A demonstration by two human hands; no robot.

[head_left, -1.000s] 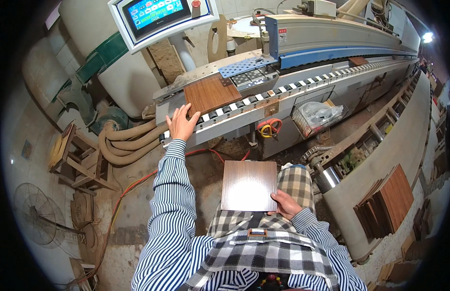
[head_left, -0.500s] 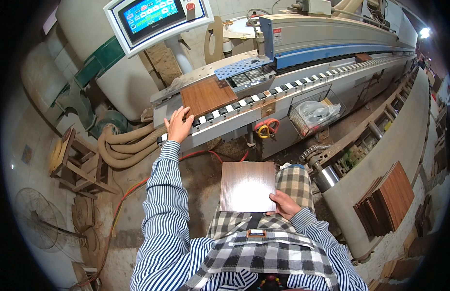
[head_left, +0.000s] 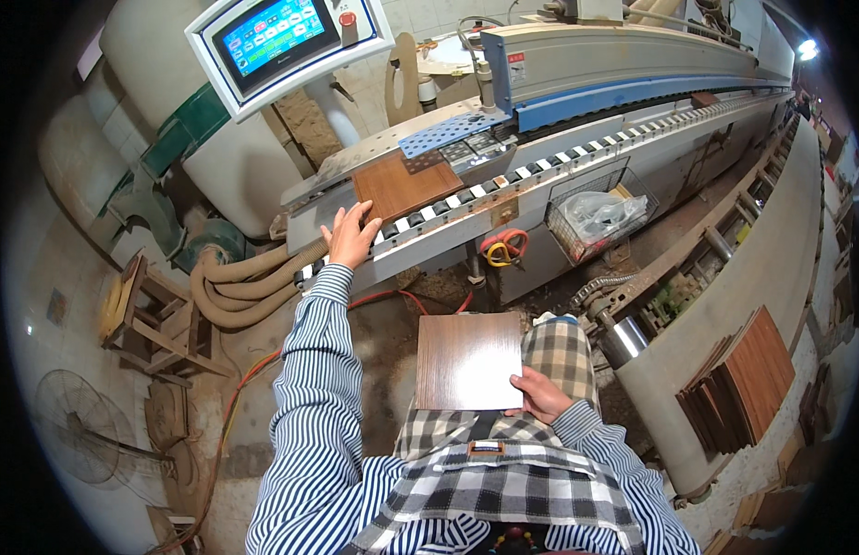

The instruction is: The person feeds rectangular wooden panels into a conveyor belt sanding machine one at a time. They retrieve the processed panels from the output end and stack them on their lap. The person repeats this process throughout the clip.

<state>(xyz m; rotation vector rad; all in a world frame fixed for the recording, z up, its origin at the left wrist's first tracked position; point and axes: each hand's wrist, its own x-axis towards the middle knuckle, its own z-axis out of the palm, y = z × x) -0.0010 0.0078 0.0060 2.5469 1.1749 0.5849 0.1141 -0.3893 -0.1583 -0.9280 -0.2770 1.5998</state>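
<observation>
Pose | left arm (head_left: 316, 370) extended, left hand (head_left: 352, 242) palm-down, loosely spread at 10 o'clock beside brown board (head_left: 406, 192) on machine bed (head_left: 320, 218), between 11 and 12 | right arm (head_left: 619, 458) bent, right hand (head_left: 542, 398) pinching second board (head_left: 466, 356) at 5 o'clock

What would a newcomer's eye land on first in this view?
Probably the glossy brown panel at lower centre, catching a bright glare, its right edge gripped by the right hand. Next, likely the lit blue screen at upper left. Then the left hand, fingers spread at the near corner of a second panel on the long machine.
</observation>
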